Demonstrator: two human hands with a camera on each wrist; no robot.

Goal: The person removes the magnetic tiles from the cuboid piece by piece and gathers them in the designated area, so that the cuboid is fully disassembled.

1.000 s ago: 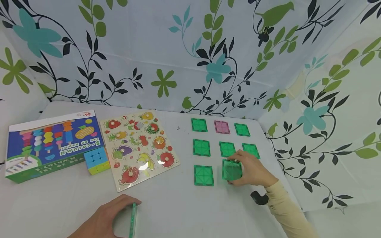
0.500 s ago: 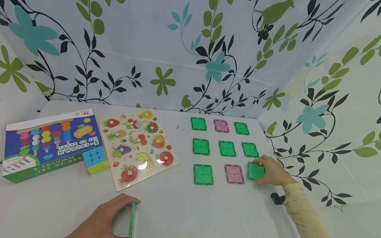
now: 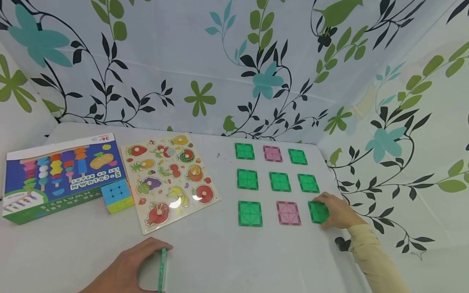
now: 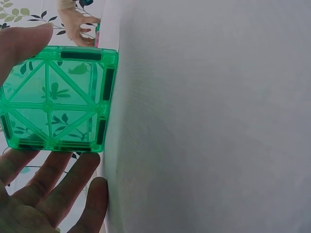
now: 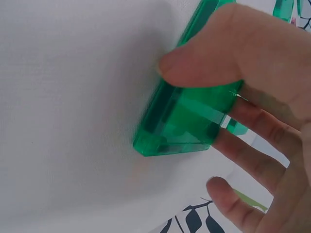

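My left hand (image 3: 126, 266) grips a clear green magnetic tile (image 4: 73, 99) on edge, thumb on one side and fingertips on the opposite one. At the right end of the near row, my right hand (image 3: 338, 211) holds another green magnetic tile (image 3: 318, 212) between thumb and fingers. This tile lies at or just above the table; which one I cannot tell. Beside it is a pink tile (image 3: 288, 213), then a green tile (image 3: 250, 213). Behind them are a middle row of green tiles (image 3: 280, 182) and a far row with a pink tile (image 3: 272, 154) between green ones.
A wooden fruit puzzle board (image 3: 171, 183) lies left of the tiles. Next to it are a blue and yellow puzzle cube (image 3: 117, 195) and a bead set box (image 3: 62, 175). Patterned cloth (image 3: 176, 61) hangs behind and to the right of the white table (image 3: 220, 260).
My right hand has moved right, leaving a pink tile in the middle of the near row, and brought a green tile to that row's right end. The left hand stays put.
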